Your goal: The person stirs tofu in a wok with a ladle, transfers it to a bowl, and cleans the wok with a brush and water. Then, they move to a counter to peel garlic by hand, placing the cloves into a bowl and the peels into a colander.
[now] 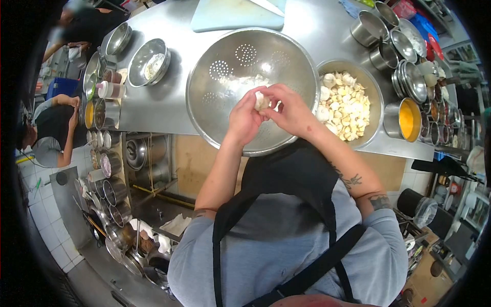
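A whitish garlic bulb point(262, 101) is pinched between my two hands, over the large steel colander point(204, 84). My left hand point(244, 118) holds it from the left, fingers curled around it. From the right, my right hand point(290, 110) closes its thumb and fingertips on the bulb. Pale skins and bits point(245, 81) lie on the colander's bottom behind my hands. Right beside the colander sits a steel bowl point(377, 97) of garlic cloves point(345, 108), with some whole bulbs along its left and upper edge.
A cutting board point(225, 15) with a knife point(267, 7) lies at the back. Small steel bowls point(148, 62) stand left. Pots point(367, 28) and a container of orange liquid point(409, 120) stand right. Co-workers point(53, 128) are at the far left.
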### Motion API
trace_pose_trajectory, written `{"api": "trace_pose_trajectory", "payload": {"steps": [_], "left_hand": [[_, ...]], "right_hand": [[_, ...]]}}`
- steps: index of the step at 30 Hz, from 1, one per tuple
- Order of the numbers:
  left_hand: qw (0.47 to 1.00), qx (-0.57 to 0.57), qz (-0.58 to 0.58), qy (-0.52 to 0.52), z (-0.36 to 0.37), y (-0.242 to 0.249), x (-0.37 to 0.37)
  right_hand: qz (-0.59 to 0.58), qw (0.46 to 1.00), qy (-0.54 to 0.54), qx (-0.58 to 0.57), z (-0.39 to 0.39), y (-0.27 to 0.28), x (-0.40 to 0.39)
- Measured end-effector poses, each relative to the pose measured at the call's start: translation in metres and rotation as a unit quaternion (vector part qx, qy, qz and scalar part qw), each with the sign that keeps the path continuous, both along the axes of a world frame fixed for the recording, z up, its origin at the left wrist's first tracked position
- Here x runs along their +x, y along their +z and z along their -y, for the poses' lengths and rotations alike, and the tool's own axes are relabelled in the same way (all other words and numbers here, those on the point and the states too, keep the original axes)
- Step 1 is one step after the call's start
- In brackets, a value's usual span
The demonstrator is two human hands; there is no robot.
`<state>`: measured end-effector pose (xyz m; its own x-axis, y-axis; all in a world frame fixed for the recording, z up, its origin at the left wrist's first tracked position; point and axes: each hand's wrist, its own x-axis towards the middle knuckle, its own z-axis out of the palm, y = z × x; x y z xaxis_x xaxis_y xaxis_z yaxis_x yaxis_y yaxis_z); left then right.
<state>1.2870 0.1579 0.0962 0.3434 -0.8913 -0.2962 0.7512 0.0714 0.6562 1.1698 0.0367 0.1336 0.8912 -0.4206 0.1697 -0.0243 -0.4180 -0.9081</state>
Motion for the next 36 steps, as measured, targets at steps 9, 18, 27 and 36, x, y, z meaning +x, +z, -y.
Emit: {"api": "trace_pose_trajectory", "payload": {"steps": [9, 18, 27, 36], "left_hand": [[0.990, 0.086, 0.114, -0.013, -0.006, 0.006, 0.002], [0.964, 0.122, 0.237, 0.021, -0.006, 0.005, -0.006], [0.898, 0.143, 0.404, 0.102, -0.002, -0.020, -0.032], [0.970, 0.164, 0.168, 0.071, 0.002, 0.021, -0.018]], "right_hand": [[-0.062, 0.997, 0.021, -0.039, 0.008, -0.019, 0.006], [-0.138, 0.988, 0.034, 0.063, -0.002, -0.013, 0.008], [-0.132, 0.989, -0.037, -0.048, -0.017, -0.031, 0.010], [-0.097, 0.991, -0.073, 0.049, -0.009, -0.021, 0.006]]}}
